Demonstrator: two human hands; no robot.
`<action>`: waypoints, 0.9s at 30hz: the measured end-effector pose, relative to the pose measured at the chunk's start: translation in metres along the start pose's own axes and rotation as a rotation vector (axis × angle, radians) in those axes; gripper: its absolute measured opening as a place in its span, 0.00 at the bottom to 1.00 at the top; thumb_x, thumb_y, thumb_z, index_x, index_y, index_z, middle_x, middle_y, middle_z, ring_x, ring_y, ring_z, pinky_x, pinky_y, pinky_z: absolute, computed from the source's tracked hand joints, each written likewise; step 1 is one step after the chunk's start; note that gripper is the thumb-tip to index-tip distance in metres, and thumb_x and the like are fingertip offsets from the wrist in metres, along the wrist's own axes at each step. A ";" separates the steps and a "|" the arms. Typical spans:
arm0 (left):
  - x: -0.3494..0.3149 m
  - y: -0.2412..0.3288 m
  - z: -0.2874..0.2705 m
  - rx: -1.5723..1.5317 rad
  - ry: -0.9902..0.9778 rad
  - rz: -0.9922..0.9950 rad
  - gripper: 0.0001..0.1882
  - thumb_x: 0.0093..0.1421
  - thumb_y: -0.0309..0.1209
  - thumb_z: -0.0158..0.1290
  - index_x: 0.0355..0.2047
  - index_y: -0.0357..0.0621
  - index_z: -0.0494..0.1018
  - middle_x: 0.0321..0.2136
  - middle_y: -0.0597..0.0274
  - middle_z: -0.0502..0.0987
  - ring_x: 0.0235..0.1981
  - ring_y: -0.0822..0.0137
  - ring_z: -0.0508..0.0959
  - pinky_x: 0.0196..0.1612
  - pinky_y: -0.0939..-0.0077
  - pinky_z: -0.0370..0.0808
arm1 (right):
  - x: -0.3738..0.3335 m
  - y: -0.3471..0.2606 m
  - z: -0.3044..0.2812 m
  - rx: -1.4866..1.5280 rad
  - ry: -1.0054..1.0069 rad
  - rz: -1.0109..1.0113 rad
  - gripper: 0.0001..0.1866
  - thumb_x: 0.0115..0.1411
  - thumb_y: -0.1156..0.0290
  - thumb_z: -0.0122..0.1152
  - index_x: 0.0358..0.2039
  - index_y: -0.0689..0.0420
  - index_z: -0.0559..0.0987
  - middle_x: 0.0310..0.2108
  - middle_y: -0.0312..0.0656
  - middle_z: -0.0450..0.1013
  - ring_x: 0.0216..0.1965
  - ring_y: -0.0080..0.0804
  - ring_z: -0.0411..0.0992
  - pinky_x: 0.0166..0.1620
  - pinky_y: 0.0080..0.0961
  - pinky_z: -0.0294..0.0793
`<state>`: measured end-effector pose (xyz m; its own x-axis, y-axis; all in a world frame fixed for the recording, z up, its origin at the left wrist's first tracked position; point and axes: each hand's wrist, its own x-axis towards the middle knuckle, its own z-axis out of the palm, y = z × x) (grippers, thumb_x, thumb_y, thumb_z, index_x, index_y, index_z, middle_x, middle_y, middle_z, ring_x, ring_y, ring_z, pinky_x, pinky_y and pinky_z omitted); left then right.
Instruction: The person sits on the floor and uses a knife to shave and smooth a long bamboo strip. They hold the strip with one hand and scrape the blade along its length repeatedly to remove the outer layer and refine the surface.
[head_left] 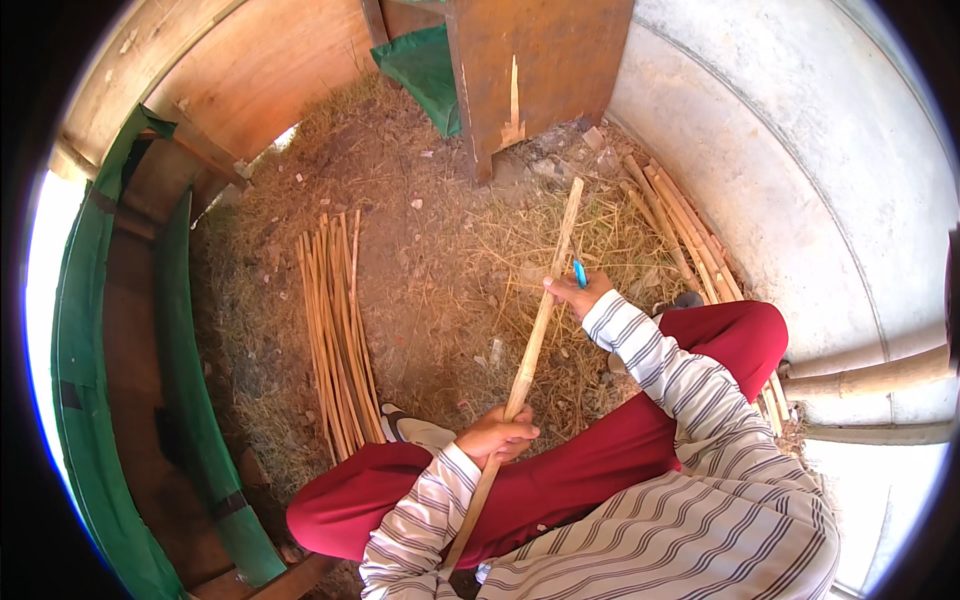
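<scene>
A long pale bamboo strip (540, 325) slants across in front of me, from above my lap up and away to the right. My left hand (498, 436) is closed round its lower part, over my crossed legs. Farther up, my right hand (582, 295) is closed, with thumb and fingers against the strip. Out of the top of that hand sticks the blue end of a small tool (580, 273); the rest of it is hidden in my fingers, so its kind does not show.
A bundle of thin bamboo strips (335, 335) lies on the ground to the left. More split lengths (690, 235) lie along the pale wall (760, 150) at right. A brown wooden panel (540, 75) stands ahead. Green sheeting (85, 400) covers frame rails at left. Dry grass litters the dirt.
</scene>
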<state>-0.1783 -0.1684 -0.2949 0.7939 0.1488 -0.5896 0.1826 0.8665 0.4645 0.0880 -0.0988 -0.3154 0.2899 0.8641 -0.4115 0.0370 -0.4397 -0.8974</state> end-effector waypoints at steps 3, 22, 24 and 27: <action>0.002 -0.004 0.004 0.174 0.122 0.047 0.17 0.61 0.26 0.53 0.23 0.53 0.56 0.12 0.73 0.60 0.09 0.79 0.59 0.11 0.82 0.54 | -0.004 -0.004 -0.001 -0.076 0.004 -0.010 0.24 0.49 0.50 0.73 0.22 0.62 0.80 0.14 0.35 0.70 0.13 0.21 0.64 0.18 0.23 0.65; 0.005 -0.005 0.014 0.187 0.331 0.136 0.12 0.63 0.34 0.55 0.31 0.45 0.63 0.15 0.72 0.63 0.12 0.79 0.63 0.13 0.81 0.61 | 0.008 0.010 -0.008 -0.084 -0.176 -0.102 0.24 0.55 0.48 0.65 0.35 0.59 0.84 0.27 0.42 0.78 0.33 0.31 0.75 0.46 0.30 0.73; 0.004 -0.007 0.014 0.175 0.375 0.171 0.13 0.64 0.35 0.55 0.28 0.44 0.64 0.14 0.72 0.63 0.12 0.80 0.61 0.12 0.81 0.58 | -0.013 -0.014 -0.005 -0.388 -0.171 -0.128 0.23 0.55 0.48 0.64 0.35 0.58 0.84 0.23 0.42 0.77 0.29 0.32 0.76 0.42 0.30 0.75; 0.001 -0.003 0.018 0.203 0.415 0.166 0.14 0.64 0.35 0.54 0.25 0.48 0.63 0.14 0.75 0.60 0.11 0.81 0.58 0.12 0.84 0.57 | -0.038 -0.027 0.003 -0.662 -0.120 -0.233 0.19 0.54 0.53 0.64 0.27 0.59 0.82 0.16 0.44 0.74 0.20 0.33 0.75 0.31 0.31 0.76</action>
<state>-0.1672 -0.1792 -0.2847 0.5309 0.4901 -0.6913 0.2159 0.7106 0.6696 0.0727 -0.1190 -0.2761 0.0974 0.9581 -0.2693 0.6693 -0.2633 -0.6948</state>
